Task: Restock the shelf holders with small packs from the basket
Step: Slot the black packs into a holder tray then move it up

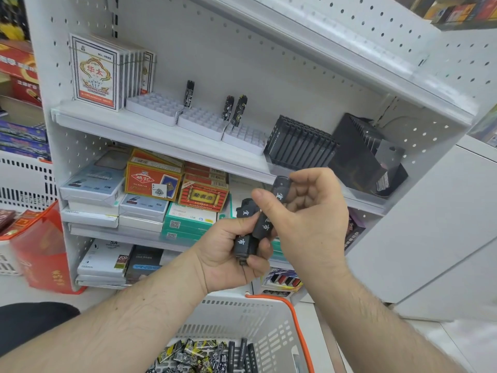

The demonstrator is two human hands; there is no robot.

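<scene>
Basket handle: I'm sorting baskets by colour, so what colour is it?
Orange; the handle arcs over the white basket rim, clearest in the head view.

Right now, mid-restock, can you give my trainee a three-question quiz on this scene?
1. True or false: the left hand holds nothing.
2. How many packs stand in the white slotted trays? A) none B) three C) ten
3. Fill in: the right hand grips a black ____.

Key: 1 false, it holds black packs. 2 B. 3 pack. More packs lie in the basket below.
</scene>
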